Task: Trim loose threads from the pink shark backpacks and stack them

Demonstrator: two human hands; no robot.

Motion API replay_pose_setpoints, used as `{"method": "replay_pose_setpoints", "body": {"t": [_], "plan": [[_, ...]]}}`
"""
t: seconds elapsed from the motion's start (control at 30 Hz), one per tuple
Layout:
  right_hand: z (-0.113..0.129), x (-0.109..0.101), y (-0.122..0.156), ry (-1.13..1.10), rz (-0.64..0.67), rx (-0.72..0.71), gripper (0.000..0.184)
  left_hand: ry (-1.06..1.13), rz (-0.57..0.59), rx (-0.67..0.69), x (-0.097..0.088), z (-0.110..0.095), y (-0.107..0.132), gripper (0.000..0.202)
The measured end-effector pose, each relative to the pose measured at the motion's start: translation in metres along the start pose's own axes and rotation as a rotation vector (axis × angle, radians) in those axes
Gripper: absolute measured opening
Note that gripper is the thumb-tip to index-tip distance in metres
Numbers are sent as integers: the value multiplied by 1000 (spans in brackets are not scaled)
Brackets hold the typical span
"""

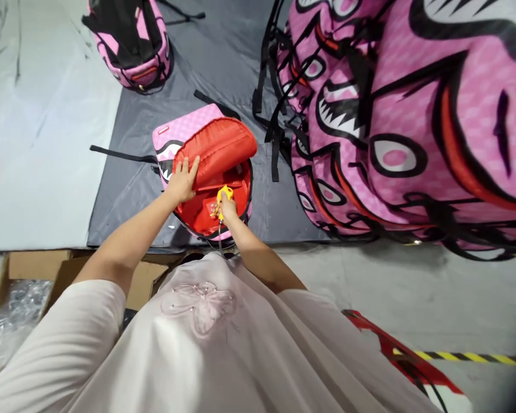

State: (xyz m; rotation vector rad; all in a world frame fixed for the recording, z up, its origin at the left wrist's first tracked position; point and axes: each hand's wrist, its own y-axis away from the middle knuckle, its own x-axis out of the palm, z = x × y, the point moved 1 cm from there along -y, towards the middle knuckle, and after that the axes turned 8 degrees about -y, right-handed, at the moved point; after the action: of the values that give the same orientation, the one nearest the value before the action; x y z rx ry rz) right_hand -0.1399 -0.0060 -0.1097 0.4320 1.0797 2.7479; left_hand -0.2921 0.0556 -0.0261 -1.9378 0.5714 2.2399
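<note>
Left hand spread on the red-lined flap of an open pink backpack, right hand gripping a yellow tool (there's a cord running off it) over the opening, and more pink backpacks crowd the right of the counter!

Worktable, pale surface at left, dark grey sheet beside it. On the sheet: one opened pink backpack, red-lined, black strap extended leftward. Far side: one black-and-pink backpack. Right: numerous pink backpacks, massed together.
</note>
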Motion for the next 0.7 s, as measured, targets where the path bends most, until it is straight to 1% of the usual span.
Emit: {"method": "replay_pose_setpoints", "body": {"t": [0.03, 0.07, 0.17, 0.23, 0.33, 0.4, 0.47, 0.5, 0.53, 0.63, 0.7], "plan": [[0, -2, -5, -112, -15, -13, 35, -1, 0, -3, 0, 1, -1, 118], [1, -3, -10, -173, 25, -7, 35, -2, 1, -4, 0, 3, -3, 118], [3, -5, -20, -248, 180, 15, 37, -17, 2, 3, -3, 7, -7, 119], [3, -6, -24, -277, 250, 25, 39, -39, 1, 8, -6, 9, -9, 120], [0, -8, -28, -350, 241, -6, 42, -81, -4, 13, -10, 9, -9, 120], [-4, -8, -29, -333, 281, -7, 41, -108, -12, 20, -14, 11, -8, 122], [-7, -7, -31, -248, 402, 23, 37, -127, -35, 23, -18, 16, -7, 122], [-9, -7, -32, -213, 451, 33, 35, -131, -59, 19, -21, 18, -6, 122], [-9, -7, -34, -198, 469, 29, 35, -126, -91, 13, -24, 21, -5, 122], [-10, -9, -38, -228, 385, -39, 38, -41, -237, -9, -32, 24, -2, 119], [-12, -9, -39, -174, 399, -34, 37, 53, -365, -15, -37, 24, -1, 117]]}}
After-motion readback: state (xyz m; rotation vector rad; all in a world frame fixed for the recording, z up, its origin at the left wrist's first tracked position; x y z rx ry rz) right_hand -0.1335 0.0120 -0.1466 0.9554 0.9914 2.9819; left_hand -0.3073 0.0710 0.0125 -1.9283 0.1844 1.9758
